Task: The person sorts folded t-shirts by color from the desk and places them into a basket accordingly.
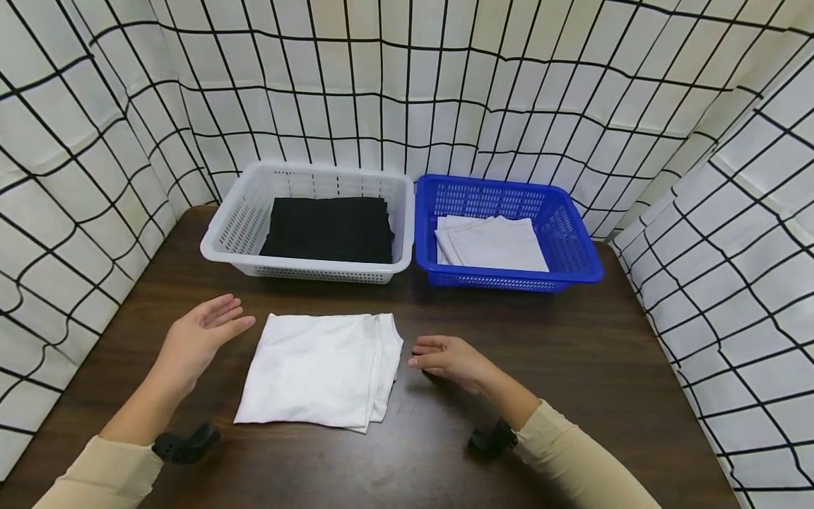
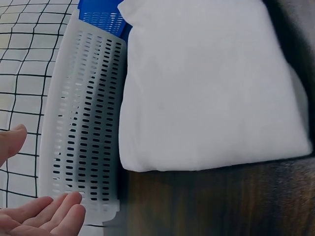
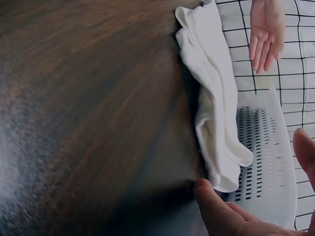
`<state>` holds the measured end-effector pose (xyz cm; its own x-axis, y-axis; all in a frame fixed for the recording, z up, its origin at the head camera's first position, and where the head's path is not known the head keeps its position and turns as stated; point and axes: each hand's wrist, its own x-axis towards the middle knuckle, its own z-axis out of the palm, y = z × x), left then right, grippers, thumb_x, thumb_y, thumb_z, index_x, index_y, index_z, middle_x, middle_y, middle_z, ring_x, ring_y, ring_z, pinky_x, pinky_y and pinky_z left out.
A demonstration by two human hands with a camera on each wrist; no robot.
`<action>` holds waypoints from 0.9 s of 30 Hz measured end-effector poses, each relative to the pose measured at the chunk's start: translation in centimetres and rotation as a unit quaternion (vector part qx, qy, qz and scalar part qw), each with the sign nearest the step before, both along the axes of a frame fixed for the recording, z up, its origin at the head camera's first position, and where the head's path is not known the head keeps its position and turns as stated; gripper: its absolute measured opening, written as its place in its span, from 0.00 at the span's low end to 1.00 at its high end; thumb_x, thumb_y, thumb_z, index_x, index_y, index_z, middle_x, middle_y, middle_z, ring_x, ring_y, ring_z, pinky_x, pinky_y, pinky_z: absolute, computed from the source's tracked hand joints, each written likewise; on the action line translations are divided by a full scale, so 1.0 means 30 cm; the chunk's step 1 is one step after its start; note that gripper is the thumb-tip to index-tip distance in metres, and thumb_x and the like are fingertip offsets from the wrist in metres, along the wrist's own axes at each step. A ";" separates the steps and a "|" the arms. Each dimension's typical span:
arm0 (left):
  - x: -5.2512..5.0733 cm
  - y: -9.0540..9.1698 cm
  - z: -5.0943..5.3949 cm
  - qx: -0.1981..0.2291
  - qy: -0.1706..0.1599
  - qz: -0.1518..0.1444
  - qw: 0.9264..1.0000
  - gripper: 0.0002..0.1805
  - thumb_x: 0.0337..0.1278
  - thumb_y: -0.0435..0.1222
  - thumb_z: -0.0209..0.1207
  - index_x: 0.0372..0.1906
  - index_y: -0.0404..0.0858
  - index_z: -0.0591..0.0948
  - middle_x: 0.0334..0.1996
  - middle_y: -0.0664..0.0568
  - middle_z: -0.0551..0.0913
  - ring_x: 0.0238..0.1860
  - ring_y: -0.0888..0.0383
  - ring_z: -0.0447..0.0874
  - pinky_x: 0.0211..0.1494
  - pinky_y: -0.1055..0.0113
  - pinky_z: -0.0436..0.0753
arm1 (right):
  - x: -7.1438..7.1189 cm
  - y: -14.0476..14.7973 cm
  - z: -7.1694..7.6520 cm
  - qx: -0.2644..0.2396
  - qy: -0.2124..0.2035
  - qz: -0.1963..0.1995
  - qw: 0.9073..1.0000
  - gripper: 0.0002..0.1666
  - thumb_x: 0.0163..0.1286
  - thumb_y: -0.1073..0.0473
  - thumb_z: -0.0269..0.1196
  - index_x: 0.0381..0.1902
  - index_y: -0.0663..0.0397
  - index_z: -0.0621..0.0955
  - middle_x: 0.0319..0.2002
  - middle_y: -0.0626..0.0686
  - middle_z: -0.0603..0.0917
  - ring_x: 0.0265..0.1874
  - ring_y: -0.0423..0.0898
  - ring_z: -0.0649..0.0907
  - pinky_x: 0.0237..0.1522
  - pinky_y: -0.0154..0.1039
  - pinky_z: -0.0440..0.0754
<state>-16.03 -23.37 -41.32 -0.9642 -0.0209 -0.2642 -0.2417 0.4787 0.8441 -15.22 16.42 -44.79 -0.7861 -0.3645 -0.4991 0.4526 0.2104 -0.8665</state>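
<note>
A folded white cloth (image 1: 318,367) lies flat on the brown table, its layered edges on the right side. Left of it, my left hand (image 1: 197,339) hovers with fingers extended and holds nothing. On the other side, my right hand (image 1: 454,364) is held low over the table, fingers loosely bent, fingertips just short of the cloth's right edge. The right wrist view shows the stacked layers of the cloth (image 3: 211,93) beyond the right fingers (image 3: 216,206). In the left wrist view the palm side of the left fingers (image 2: 54,216) shows, apart from the cloth (image 2: 206,88).
Behind the cloth stands a white basket (image 1: 305,270) with folded black fabric (image 1: 331,230) in it. Beside it on the right, a blue basket (image 1: 509,277) contains folded white cloths (image 1: 499,244). White sheeting with a black grid (image 1: 407,92) encloses the table (image 1: 572,367) at back and sides.
</note>
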 end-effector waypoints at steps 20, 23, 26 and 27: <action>0.073 -0.030 -0.102 0.060 -0.073 0.010 0.995 0.50 0.68 0.54 0.57 0.79 0.31 0.46 0.76 0.33 0.56 0.77 0.35 0.51 0.76 0.34 0.52 | 0.020 -0.023 -0.018 -0.040 -0.028 0.018 0.999 0.41 0.69 0.62 0.64 0.73 0.72 0.61 0.67 0.67 0.73 0.64 0.52 0.79 0.68 0.50 0.74; 0.080 -0.030 -0.112 0.068 -0.072 0.017 0.995 0.50 0.67 0.54 0.57 0.79 0.32 0.48 0.76 0.34 0.58 0.77 0.36 0.52 0.76 0.34 0.52 | 0.019 -0.027 -0.019 -0.040 -0.031 0.019 0.999 0.40 0.69 0.62 0.64 0.73 0.72 0.61 0.67 0.67 0.74 0.64 0.52 0.79 0.68 0.50 0.74; 0.083 -0.028 -0.124 0.077 -0.074 0.023 0.994 0.49 0.67 0.54 0.58 0.79 0.32 0.49 0.75 0.35 0.59 0.77 0.37 0.52 0.77 0.35 0.51 | 0.015 -0.030 -0.021 -0.039 -0.041 0.010 0.998 0.39 0.70 0.62 0.63 0.72 0.72 0.62 0.65 0.67 0.76 0.60 0.50 0.82 0.67 0.49 0.75; 0.084 -0.027 -0.128 0.078 -0.074 0.023 0.994 0.49 0.67 0.54 0.58 0.79 0.32 0.49 0.75 0.35 0.59 0.77 0.37 0.53 0.77 0.35 0.51 | 0.013 -0.031 -0.022 -0.039 -0.044 0.006 0.998 0.38 0.70 0.62 0.63 0.72 0.72 0.62 0.65 0.67 0.77 0.58 0.48 0.82 0.66 0.49 0.76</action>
